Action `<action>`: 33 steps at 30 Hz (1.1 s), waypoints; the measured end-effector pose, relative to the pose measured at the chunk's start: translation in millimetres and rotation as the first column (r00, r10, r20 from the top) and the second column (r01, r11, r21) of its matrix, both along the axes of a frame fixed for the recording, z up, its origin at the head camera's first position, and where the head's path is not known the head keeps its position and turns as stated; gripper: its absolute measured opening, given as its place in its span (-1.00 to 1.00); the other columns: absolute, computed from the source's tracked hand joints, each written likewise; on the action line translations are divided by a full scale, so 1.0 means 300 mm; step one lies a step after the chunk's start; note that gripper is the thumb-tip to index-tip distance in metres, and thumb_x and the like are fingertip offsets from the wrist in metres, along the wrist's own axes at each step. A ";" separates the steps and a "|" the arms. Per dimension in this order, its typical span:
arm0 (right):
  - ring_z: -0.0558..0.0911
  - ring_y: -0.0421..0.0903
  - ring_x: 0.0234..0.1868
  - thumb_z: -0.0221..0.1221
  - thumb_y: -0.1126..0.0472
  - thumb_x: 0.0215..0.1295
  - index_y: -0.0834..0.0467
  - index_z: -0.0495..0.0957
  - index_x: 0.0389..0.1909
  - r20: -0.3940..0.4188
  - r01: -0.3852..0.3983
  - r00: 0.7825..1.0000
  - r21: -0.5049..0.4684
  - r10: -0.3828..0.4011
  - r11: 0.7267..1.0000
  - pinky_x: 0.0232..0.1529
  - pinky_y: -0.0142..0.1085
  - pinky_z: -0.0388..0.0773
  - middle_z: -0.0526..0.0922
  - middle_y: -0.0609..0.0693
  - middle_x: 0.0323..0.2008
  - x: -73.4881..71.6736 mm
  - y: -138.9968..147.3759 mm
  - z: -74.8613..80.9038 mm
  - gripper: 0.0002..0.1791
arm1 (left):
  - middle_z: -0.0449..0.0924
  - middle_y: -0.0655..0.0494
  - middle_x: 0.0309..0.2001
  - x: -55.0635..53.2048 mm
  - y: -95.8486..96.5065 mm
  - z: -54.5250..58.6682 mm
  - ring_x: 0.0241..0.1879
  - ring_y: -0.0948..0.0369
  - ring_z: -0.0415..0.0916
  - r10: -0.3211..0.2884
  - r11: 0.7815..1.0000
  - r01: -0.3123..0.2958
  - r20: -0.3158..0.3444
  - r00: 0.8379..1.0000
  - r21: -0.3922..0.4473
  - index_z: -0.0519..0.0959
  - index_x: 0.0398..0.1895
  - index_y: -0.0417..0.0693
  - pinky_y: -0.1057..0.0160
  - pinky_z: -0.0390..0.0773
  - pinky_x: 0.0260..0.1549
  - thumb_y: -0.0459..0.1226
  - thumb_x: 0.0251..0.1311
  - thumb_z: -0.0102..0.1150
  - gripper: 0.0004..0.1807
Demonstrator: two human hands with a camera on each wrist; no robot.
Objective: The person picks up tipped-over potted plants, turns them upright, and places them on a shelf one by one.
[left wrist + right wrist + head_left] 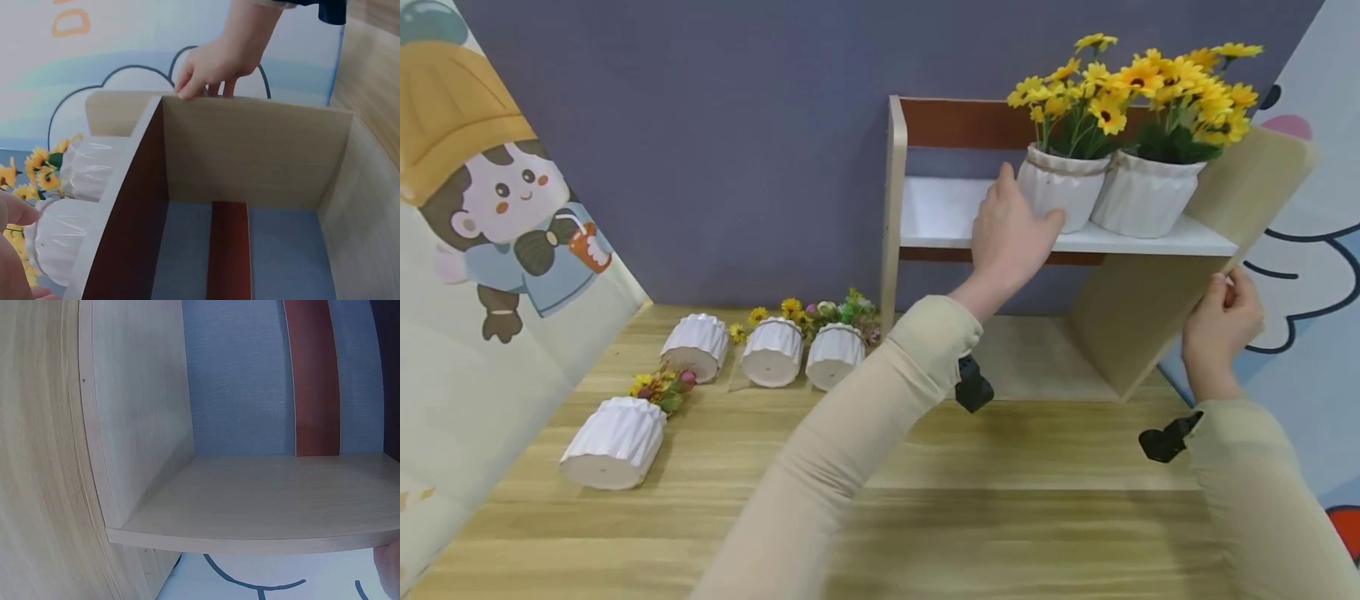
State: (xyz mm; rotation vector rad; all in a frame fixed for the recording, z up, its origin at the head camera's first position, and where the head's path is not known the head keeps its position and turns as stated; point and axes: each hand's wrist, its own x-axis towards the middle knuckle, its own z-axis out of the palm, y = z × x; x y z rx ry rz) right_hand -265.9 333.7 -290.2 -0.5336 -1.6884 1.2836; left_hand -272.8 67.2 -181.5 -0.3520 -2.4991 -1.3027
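Two white pleated flowerpots with yellow artificial flowers stand side by side on the white board of a small shelf (955, 210). My left hand (1013, 229) is at the left flowerpot (1063, 185), its fingers extended along the pot's left side and its thumb across the front. In the left wrist view only part of this hand (12, 250) shows, beside the pot (59, 240). The right flowerpot (1150, 196) stands close against the other. My right hand (1223, 325) pinches the front edge of the shelf's right side panel (256, 147), thumb on one face, fingers behind.
Several white pots lie on their sides on the wooden table (1000, 517), left of the shelf, including a near pot (613, 442) and a back pot (695, 346). A grey-blue partition (700, 150) rises behind. Cartoon-printed panels flank the table.
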 end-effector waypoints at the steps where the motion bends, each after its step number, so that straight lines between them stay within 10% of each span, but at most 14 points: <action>1: 0.42 -0.47 -0.47 0.01 0.13 0.32 -0.13 0.58 -0.07 -0.003 -0.001 1.000 -0.004 0.001 1.000 -0.37 -0.56 0.30 0.46 -0.40 -0.50 -0.002 -0.002 0.001 -0.75 | 0.17 0.23 0.31 0.009 -0.012 -0.003 0.22 0.27 0.25 0.001 1.000 -0.001 -0.008 1.000 -0.008 -0.07 0.41 0.04 0.35 0.31 0.12 0.06 0.12 0.08 -0.14; 16: 0.41 -0.46 -0.46 0.02 0.15 0.31 -0.14 0.60 -0.12 -0.044 0.000 0.999 -0.042 -0.002 0.999 -0.34 -0.56 0.26 0.48 -0.38 -0.45 -0.021 0.006 -0.007 -0.76 | 0.22 0.28 0.29 0.132 -0.223 -0.115 0.24 0.31 0.21 -0.231 0.972 0.234 -0.116 0.966 0.011 0.15 0.35 0.10 0.31 0.32 0.13 -0.06 0.20 0.04 -0.36; 33: 0.43 -0.45 -0.48 0.02 0.21 0.30 -0.09 0.59 -0.07 -0.068 -0.041 0.997 -0.104 0.034 0.994 -0.37 -0.59 0.31 0.49 -0.35 -0.49 -0.016 0.005 -0.003 -0.73 | 0.55 0.17 0.00 0.219 -0.461 -0.336 0.02 0.27 0.45 -0.122 0.965 0.156 -0.166 0.979 0.210 0.49 0.04 -0.01 0.24 0.40 0.06 -0.23 0.12 0.16 -0.63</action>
